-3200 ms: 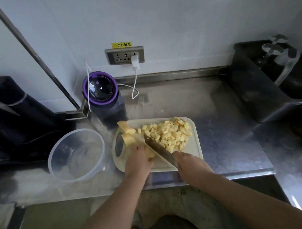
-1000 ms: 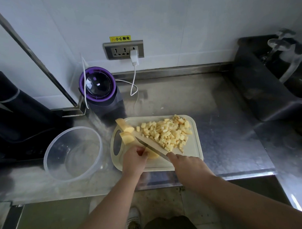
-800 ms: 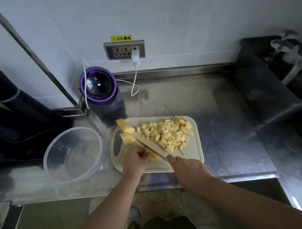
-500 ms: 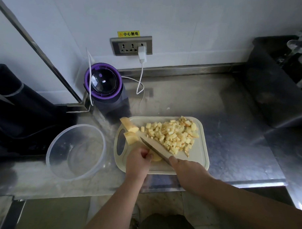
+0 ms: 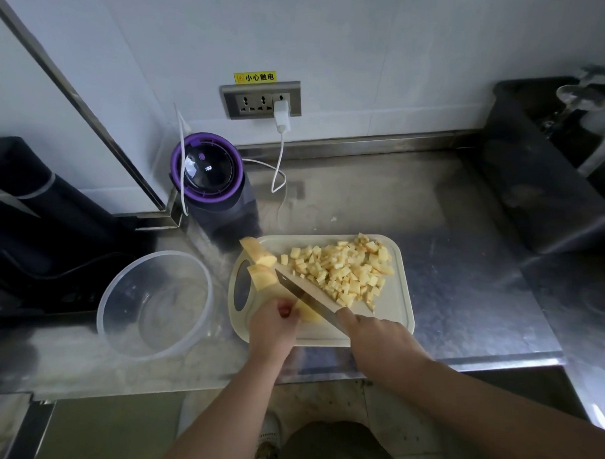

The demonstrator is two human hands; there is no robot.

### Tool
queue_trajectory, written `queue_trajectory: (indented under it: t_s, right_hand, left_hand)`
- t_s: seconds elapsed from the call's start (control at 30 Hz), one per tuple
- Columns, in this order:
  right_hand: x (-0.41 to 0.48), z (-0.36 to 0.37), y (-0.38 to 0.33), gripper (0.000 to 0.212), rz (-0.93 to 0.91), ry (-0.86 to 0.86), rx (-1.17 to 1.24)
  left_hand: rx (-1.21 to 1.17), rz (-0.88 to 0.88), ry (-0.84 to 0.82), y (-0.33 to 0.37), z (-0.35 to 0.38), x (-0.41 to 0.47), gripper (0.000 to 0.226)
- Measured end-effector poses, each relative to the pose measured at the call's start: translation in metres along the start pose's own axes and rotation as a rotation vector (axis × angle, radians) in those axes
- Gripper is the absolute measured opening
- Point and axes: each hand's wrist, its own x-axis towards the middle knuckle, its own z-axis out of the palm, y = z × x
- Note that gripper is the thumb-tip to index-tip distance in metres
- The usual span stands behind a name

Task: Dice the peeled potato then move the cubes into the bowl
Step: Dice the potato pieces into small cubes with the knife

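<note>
A pale cutting board lies on the steel counter. A heap of small yellow potato cubes covers its far right half. Two larger uncut potato pieces sit at its far left, by the handle hole. My left hand holds down another potato piece at the board's near left, fingers curled on it. My right hand grips the handle of a knife, whose blade slants up-left across that piece. A clear plastic bowl with no cubes in it stands left of the board.
A purple-rimmed appliance stands behind the board, with a white charger cable plugged into the wall socket. Dark equipment sits at the far left and a black sink with a tap at the right. The counter's front edge runs just below my hands.
The knife blade has shifted slightly along the potato piece under my left hand, and the camera view has drifted. Both hands keep their holds; the cube heap is unchanged.
</note>
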Motion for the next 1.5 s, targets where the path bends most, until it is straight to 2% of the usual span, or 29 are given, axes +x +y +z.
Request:
queue_trajectory:
  t_s: [0.2, 0.93, 1.2, 1.33, 1.5]
  right_hand:
    - [-0.005, 0.005, -0.004, 0.047, -0.007, -0.007, -0.008]
    - [0.001, 0.008, -0.006, 0.047, -0.032, -0.005, -0.018]
    - [0.022, 0.012, -0.01, 0.038, 0.03, -0.016, 0.009]
    - [0.016, 0.011, -0.009, 0.04, 0.035, 0.029, 0.033]
    - [0.002, 0.009, -0.008, 0.042, 0.002, 0.036, 0.044]
  left_hand:
    - [-0.101, -0.056, 0.016, -0.001, 0.001, -0.002, 0.014]
    - [-0.125, -0.046, 0.008, -0.001, -0.001, -0.001, 0.011]
    - [-0.172, -0.054, 0.013, 0.0, -0.002, -0.002, 0.007]
    - [-0.163, -0.055, -0.001, -0.002, -0.005, -0.003, 0.016]
    - [-0.177, -0.067, 0.031, -0.006, -0.005, -0.006, 0.017]
